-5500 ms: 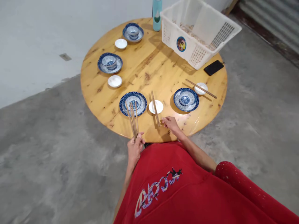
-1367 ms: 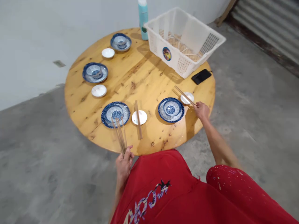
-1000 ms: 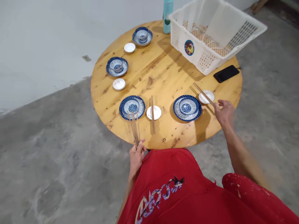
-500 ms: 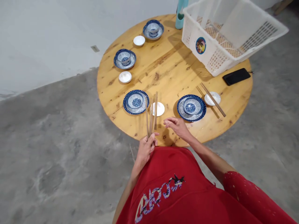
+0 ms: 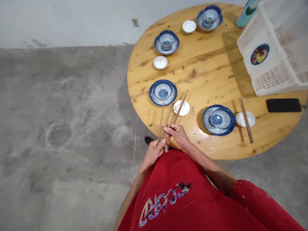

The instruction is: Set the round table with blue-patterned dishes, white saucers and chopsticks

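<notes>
My left hand (image 5: 154, 151) is closed around the lower ends of a bundle of several wooden chopsticks (image 5: 167, 117), which fan up over the near edge of the round wooden table (image 5: 207, 73). My right hand (image 5: 177, 134) pinches the same bundle just above the left hand. The chopstick tips reach toward a small white dish (image 5: 182, 107) and a blue patterned plate with a bowl (image 5: 163, 92). To the right, another blue plate and bowl (image 5: 218, 119) stands beside a white dish with a pair of chopsticks (image 5: 245, 119) laid across it.
Two more blue plate-and-bowl sets (image 5: 166, 42) (image 5: 209, 17), each with a white dish (image 5: 160, 62) (image 5: 189, 26), stand at the far side. A white plastic basket (image 5: 271, 57), a black phone (image 5: 284, 105) and a teal bottle (image 5: 247, 11) are at the right. Grey concrete floor (image 5: 62, 128) lies to the left.
My right hand came back from the right-hand chopstick pair and now grips the bundle in my left hand. The view has swung left, so the table sits further right.
</notes>
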{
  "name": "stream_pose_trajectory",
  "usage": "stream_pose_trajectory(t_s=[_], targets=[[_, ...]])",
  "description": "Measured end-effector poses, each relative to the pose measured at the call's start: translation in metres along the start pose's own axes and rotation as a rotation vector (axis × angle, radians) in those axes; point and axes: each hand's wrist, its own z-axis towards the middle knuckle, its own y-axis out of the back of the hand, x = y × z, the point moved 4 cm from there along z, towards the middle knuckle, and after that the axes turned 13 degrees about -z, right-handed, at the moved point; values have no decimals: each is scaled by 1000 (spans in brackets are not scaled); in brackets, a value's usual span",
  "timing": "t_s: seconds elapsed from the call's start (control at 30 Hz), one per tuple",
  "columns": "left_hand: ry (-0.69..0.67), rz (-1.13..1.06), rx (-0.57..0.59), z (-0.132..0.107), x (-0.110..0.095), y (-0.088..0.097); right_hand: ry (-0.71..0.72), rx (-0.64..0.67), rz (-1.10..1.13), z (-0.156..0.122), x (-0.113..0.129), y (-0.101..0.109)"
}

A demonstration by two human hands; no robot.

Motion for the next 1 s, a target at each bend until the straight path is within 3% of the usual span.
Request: stream_pose_trajectory(t_s=[0.27, 0.5, 0.67, 0.8, 0.9, 1.0], targets=[[-113, 75, -27, -10, -34, 51, 85, 36, -56, 12, 30, -55], [-181, -17, -95, -15, -59, 125, 128, -33, -106, 34, 37, -113], [-220, -134, -243, -22, -54, 202, 282, -302, -150, 63, 75, -122], [-236, -175, -384, -37, -53, 258, 482, -589, -364, 84, 116, -123], [-232, -207, -456, -44, -57, 285, 547, -727, -616, 100, 131, -130], [-216, -231, -476, -41, -62, 300, 541, -778, -836, 122, 133, -139]])
